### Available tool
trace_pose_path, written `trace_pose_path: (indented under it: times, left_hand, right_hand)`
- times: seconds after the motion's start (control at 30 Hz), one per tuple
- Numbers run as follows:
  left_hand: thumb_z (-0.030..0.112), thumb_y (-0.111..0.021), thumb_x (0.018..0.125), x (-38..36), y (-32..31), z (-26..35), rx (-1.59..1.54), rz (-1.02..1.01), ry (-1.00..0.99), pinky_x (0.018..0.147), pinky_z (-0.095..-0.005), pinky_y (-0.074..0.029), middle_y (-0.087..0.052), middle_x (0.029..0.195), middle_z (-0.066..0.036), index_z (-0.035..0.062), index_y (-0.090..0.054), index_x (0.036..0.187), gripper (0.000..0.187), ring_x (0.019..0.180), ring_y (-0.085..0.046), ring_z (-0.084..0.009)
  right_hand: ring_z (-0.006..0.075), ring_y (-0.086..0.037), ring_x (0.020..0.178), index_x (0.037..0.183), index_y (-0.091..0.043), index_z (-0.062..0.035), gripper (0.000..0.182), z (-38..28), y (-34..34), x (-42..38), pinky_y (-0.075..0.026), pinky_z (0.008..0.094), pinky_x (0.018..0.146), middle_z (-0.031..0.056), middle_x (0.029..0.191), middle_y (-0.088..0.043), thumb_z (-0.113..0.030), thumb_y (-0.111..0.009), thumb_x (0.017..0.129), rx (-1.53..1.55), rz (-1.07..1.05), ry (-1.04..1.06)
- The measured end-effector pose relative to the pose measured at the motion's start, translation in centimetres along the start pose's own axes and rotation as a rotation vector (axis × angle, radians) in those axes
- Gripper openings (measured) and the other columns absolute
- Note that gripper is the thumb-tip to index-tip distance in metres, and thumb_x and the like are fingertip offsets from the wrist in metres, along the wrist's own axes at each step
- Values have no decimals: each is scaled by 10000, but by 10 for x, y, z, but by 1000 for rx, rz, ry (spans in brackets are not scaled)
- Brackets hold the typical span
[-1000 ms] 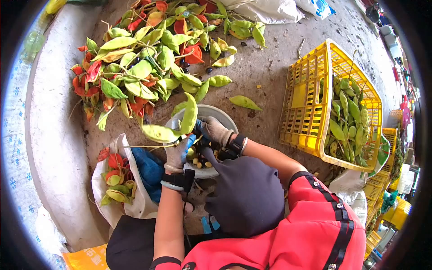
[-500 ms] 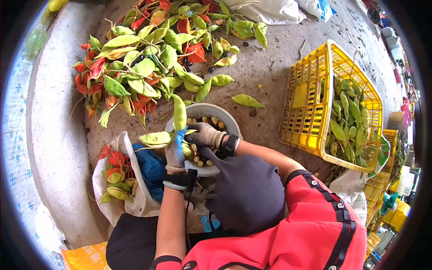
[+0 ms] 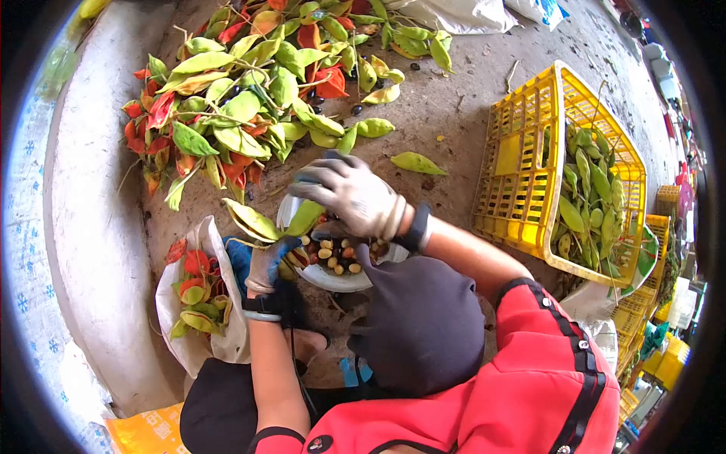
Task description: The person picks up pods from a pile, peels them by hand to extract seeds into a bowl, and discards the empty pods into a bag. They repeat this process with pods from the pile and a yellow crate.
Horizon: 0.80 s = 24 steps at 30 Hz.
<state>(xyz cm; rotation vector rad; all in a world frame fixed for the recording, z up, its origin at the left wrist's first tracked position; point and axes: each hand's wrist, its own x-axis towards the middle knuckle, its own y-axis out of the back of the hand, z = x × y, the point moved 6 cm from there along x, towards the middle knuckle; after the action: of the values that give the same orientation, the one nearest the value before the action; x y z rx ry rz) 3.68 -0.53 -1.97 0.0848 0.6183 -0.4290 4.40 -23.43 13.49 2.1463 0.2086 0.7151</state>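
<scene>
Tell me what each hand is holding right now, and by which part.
The left hand grips an opened green pod at its lower end, over the bowl. The right hand rests on the pod's other half; its grip cannot be told.

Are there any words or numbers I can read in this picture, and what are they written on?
None can be read for sure.
The orange bag at the bottom edge has pale characters, too blurred and cut off to read.
The white sack at the top has a blue mark, too small to read.
The yellow crate, the bowl and the gloves on the left hand and right hand show no writing.
</scene>
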Motion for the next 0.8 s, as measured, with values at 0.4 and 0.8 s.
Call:
trace_pose_path:
  times: [0.4,0.8]
  left_hand:
    - [124,-607,886,-8,-70,15,-723,68,135,683,-278,-527,-641,888,-51,13,-603,1058,205,764,-627,-154]
    - [57,-554,782,1,-68,8,-609,41,27,682,-346,-549,-645,865,-148,-62,-569,1037,282,756,-647,-260]
  right_hand:
    - [419,-546,1067,1172,-554,-74,533,27,-98,-55,-424,505,913,221,1134,-575,-288,-738,719,297,-211,-453]
    - [436,-576,1000,1095,-597,-26,346,29,-99,-71,-459,490,854,238,1057,-609,-308,-599,895,670,-53,-452]
